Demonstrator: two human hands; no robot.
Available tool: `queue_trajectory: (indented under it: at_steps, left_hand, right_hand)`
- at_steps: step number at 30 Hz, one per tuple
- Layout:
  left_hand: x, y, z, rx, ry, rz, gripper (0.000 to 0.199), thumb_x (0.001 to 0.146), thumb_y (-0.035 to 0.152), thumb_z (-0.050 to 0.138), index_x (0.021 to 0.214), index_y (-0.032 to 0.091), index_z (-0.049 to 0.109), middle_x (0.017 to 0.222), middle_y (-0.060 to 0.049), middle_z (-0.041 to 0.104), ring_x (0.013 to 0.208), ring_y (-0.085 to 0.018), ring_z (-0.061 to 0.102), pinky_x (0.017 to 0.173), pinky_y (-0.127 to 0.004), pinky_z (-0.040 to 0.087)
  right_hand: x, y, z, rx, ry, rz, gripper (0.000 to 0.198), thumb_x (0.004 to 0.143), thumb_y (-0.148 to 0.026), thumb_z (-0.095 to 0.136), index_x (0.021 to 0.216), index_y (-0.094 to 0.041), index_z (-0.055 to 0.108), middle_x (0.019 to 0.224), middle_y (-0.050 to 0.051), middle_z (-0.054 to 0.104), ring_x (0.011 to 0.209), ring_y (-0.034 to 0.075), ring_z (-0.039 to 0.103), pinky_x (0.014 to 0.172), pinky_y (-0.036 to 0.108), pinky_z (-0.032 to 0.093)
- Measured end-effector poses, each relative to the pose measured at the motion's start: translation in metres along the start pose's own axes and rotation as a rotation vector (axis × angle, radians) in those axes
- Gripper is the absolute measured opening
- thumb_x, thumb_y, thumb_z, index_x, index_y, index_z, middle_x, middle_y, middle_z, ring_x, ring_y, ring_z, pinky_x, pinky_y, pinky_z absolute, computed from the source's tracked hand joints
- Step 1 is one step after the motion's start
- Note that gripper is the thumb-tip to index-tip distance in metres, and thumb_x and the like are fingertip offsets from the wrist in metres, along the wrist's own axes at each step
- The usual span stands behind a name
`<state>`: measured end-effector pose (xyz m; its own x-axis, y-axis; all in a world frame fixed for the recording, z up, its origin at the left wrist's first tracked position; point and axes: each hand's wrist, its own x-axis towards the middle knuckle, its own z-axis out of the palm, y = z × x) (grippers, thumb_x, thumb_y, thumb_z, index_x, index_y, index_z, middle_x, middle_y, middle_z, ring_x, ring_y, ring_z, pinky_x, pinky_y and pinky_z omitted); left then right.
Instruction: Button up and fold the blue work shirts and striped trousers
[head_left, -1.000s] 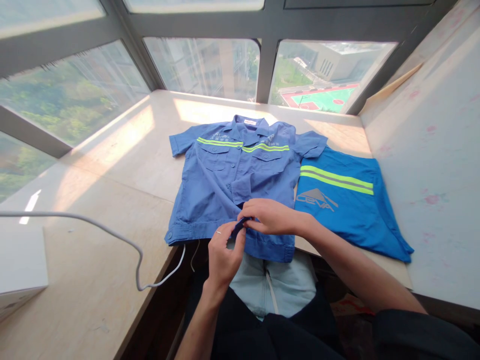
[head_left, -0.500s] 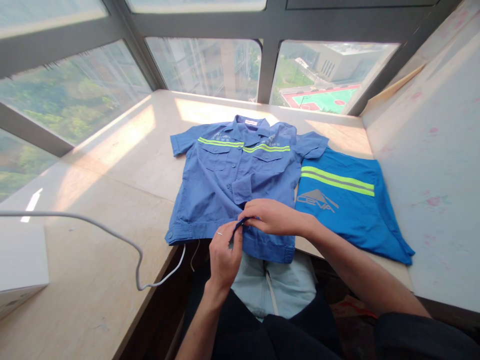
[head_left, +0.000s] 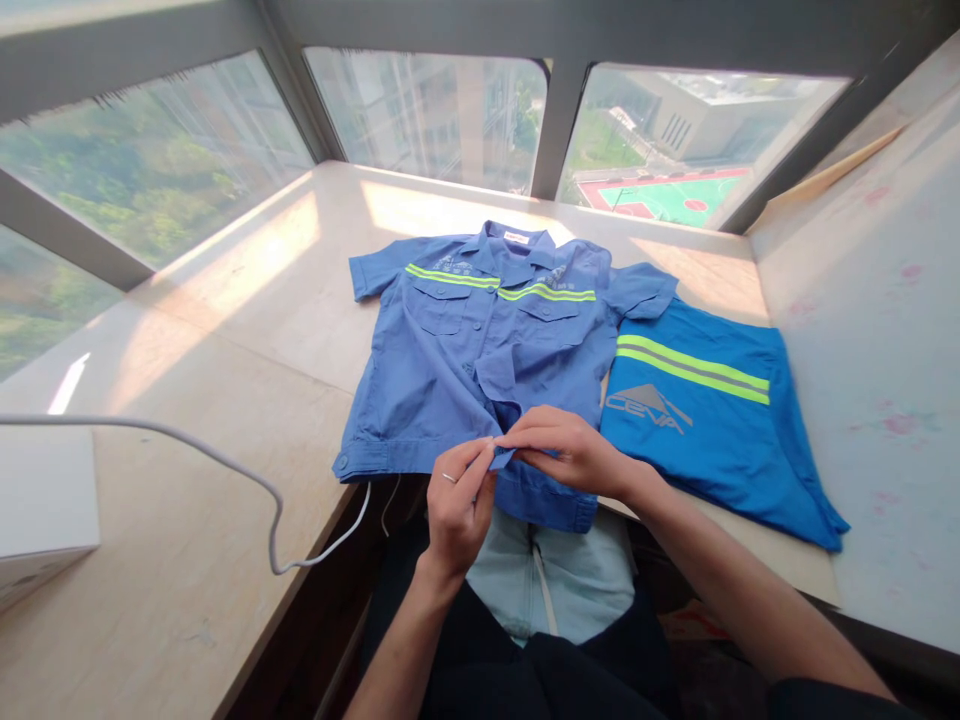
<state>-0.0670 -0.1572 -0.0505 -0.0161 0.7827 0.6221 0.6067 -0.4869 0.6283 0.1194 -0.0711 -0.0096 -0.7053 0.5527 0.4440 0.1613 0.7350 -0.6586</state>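
Note:
A blue short-sleeved work shirt (head_left: 435, 370) with thin yellow-green stripes lies spread face up, its collar pointing to the window. My left hand (head_left: 459, 500), a ring on one finger, pinches the front edge of the shirt near the bottom hem. Close against it, my right hand (head_left: 566, 450) pinches the same edge, the fingertips of both hands meeting. The upper buttons look fastened, and the front gapes just above my hands. Whether a button sits between my fingers is hidden.
A folded brighter blue garment (head_left: 705, 450) with a reflective band lies at the right, partly under the shirt's sleeve. A grey cable (head_left: 225, 470) crosses the pale sill (head_left: 187, 530) at the left, by a white box (head_left: 45, 500). Windows stand behind; a papered wall is at right.
My hands have turned the pinched edge so that its lighter blue face shows. The head view has shifted slightly. Both garments lie as before.

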Motion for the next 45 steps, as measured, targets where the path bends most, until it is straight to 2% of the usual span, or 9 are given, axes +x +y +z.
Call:
queue_trajectory:
  at_steps: [6,17,23,31,41,45]
  left_hand:
    - [-0.002,-0.001,0.003,-0.026,0.036,0.002,0.029,0.093,0.011,0.055,0.118,0.021,0.067,0.107,-0.010,0.073,0.102,-0.021,0.069,0.087,-0.038,0.058]
    - [0.002,-0.003,0.004,0.040,0.008,-0.013,0.023,0.092,0.010,0.054,0.109,0.016,0.068,0.100,-0.010,0.074,0.095,-0.019,0.069,0.085,-0.034,0.055]
    - [0.002,-0.003,0.005,0.033,0.034,0.018,0.022,0.091,0.008,0.056,0.109,0.016,0.066,0.100,-0.009,0.073,0.095,-0.019,0.068,0.084,-0.034,0.055]
    - [0.001,-0.004,0.008,-0.002,0.086,0.037,0.026,0.090,0.006,0.057,0.112,0.018,0.066,0.101,-0.009,0.073,0.095,-0.019,0.068,0.083,-0.035,0.055]
    - [-0.007,-0.008,0.014,-0.122,0.072,-0.136,0.022,0.092,0.010,0.058,0.108,0.019,0.070,0.100,-0.007,0.073,0.094,-0.018,0.068,0.084,-0.035,0.056]
    - [-0.008,-0.007,0.016,-0.224,0.060,-0.254,0.020,0.092,0.013,0.059,0.106,0.020,0.072,0.100,-0.007,0.073,0.094,-0.018,0.068,0.085,-0.034,0.056]
  right_hand:
    - [-0.003,0.004,0.004,-0.083,0.030,-0.055,0.026,0.098,-0.018,0.053,0.120,-0.021,0.067,0.097,0.008,0.071,0.089,0.017,0.064,0.079,0.032,0.052]
    - [0.004,0.007,0.006,-0.224,-0.062,-0.066,0.023,0.097,-0.013,0.048,0.111,-0.017,0.066,0.097,0.010,0.071,0.089,0.019,0.063,0.078,0.033,0.051]
    - [0.001,0.009,0.009,-0.283,0.007,-0.127,0.025,0.097,-0.010,0.045,0.110,-0.017,0.065,0.095,0.009,0.072,0.087,0.019,0.064,0.077,0.033,0.051]
    - [0.002,0.009,0.012,-0.303,0.047,-0.129,0.025,0.098,-0.012,0.043,0.108,-0.018,0.065,0.095,0.008,0.072,0.086,0.019,0.063,0.078,0.033,0.050]
    - [0.006,0.014,0.013,-0.296,-0.031,-0.087,0.023,0.093,-0.006,0.044,0.102,-0.017,0.063,0.092,0.008,0.070,0.087,0.019,0.060,0.079,0.033,0.047]
    - [0.009,0.014,0.010,-0.304,-0.094,-0.051,0.023,0.093,-0.007,0.044,0.100,-0.017,0.063,0.091,0.008,0.069,0.086,0.019,0.059,0.081,0.033,0.045]
